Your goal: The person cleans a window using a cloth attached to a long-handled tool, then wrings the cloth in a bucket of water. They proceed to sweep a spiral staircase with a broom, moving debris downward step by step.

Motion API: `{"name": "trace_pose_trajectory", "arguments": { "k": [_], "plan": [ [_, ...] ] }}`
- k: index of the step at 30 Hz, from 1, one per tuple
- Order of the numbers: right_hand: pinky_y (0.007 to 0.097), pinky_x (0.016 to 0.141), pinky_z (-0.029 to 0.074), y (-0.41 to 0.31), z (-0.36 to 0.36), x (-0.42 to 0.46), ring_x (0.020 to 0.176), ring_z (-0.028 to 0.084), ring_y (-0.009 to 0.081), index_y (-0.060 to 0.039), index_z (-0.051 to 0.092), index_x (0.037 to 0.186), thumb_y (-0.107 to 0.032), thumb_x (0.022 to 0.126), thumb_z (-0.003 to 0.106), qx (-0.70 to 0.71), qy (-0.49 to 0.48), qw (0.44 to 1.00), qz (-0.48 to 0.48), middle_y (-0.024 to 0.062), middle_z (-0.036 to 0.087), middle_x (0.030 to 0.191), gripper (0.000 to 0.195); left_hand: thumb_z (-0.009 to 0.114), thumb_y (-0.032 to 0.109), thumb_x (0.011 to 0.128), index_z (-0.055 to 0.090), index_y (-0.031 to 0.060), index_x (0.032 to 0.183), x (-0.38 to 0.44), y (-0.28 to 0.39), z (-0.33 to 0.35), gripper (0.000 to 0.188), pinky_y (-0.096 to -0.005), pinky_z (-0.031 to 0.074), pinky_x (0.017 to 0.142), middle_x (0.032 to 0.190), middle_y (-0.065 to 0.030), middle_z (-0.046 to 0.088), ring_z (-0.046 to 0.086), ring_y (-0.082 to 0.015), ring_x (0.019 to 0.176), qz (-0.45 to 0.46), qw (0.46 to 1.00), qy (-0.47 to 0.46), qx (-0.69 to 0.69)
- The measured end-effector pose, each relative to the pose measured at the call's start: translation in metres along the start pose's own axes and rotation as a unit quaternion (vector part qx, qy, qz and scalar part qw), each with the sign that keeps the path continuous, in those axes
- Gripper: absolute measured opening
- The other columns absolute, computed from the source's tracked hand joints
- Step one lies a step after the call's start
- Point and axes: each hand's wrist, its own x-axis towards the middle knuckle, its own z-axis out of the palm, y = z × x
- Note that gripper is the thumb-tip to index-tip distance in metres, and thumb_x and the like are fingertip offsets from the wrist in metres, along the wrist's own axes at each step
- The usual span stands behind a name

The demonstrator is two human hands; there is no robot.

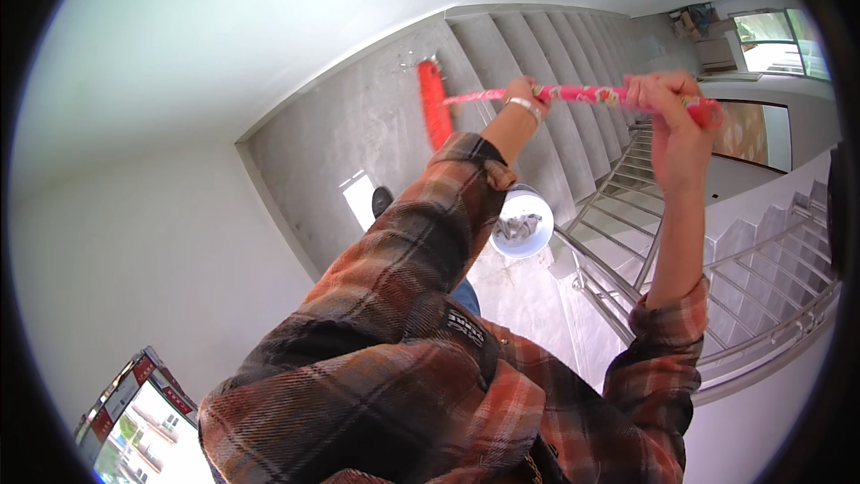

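Observation:
My left hand [527, 95] is closed around the lower part of a pink floral broom handle [581, 94]. A pale band circles that wrist. Near the handle's red end cap, my right hand [665, 97] grips the upper end. The red broom head [435, 104] rests on the grey landing beside the top of the stairs. Small pale debris [408, 60] lies by its far end. A white bucket [545, 225] holding a wet-looking grey cloth [521, 226] stands below my left hand, near the railing.
Grey stairs [537, 60] descend to a lower landing with boxes [685, 23] by a window. A metal railing [598, 262] runs on the right, with more steps beyond. A white wall [168, 215] borders the landing; a dark shoe [381, 200] shows beside a bright floor patch.

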Motion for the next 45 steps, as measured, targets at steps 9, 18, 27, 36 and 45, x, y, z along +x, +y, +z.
{"name": "trace_pose_trajectory", "arguments": {
  "k": [9, 18, 27, 36, 45],
  "plan": [
    [0.0435, 0.083, 0.038, -0.035, -0.007, -0.030, 0.063, 0.050, 0.0158, -0.0021, 0.044, 0.064, 0.006, 0.068, 0.050, -0.113, -0.016, 0.980, -0.166, 0.0066, 0.049, 0.065, 0.011, 0.045, 0.003, 0.071, 0.033, 0.0106, 0.057, -0.028, -0.056, 0.061, 0.020, -0.0215, 0.032, 0.036, 0.046, 0.0014, 0.034, 0.036, -0.0101, 0.037, -0.053, 0.983, -0.176, 0.003],
    [0.0457, 0.085, 0.033, -0.010, -0.015, -0.117, 0.071, 0.051, 0.0199, -0.0035, 0.044, 0.070, 0.000, 0.069, 0.050, 0.106, 0.117, 0.986, -0.042, 0.0094, 0.052, 0.072, 0.007, 0.046, 0.002, 0.072, 0.037, 0.0072, 0.067, -0.095, -0.002, -0.060, 0.012, -0.0312, 0.037, 0.036, 0.054, -0.0031, 0.037, 0.041, -0.0149, 0.044, 0.123, 0.963, 0.063, 0.229],
    [0.0384, 0.085, 0.035, 0.157, 0.065, -0.092, 0.072, 0.053, 0.0190, -0.0018, 0.050, 0.069, 0.003, 0.070, 0.050, 0.259, 0.163, 0.943, 0.135, 0.0104, 0.055, 0.070, 0.005, 0.047, 0.003, 0.066, 0.040, 0.0077, 0.073, 0.055, 0.198, -0.200, 0.011, -0.0280, 0.041, 0.040, 0.060, -0.0044, 0.043, 0.047, -0.0162, 0.049, 0.141, 0.918, 0.303, 0.215],
    [0.0392, 0.087, 0.035, 0.087, -0.031, -0.068, 0.073, 0.054, 0.0187, -0.0007, 0.046, 0.070, 0.003, 0.073, 0.049, 0.091, 0.240, 0.966, -0.029, 0.0106, 0.054, 0.072, 0.006, 0.050, 0.003, 0.065, 0.039, 0.0101, 0.064, 0.052, 0.006, -0.022, 0.014, -0.0277, 0.032, 0.035, 0.055, -0.0026, 0.039, 0.041, -0.0141, 0.045, 0.071, 0.933, 0.085, 0.342],
    [0.0473, 0.092, 0.027, 0.034, -0.006, -0.152, 0.077, 0.053, 0.0198, -0.0031, 0.041, 0.070, 0.003, 0.074, 0.045, -0.025, 0.251, 0.958, -0.139, 0.0106, 0.052, 0.077, 0.008, 0.051, 0.000, 0.062, 0.041, 0.0101, 0.074, -0.007, -0.059, -0.019, 0.019, -0.0299, 0.034, 0.036, 0.055, -0.0052, 0.040, 0.043, -0.0175, 0.046, 0.091, 0.931, -0.054, 0.350]
  ]
}}
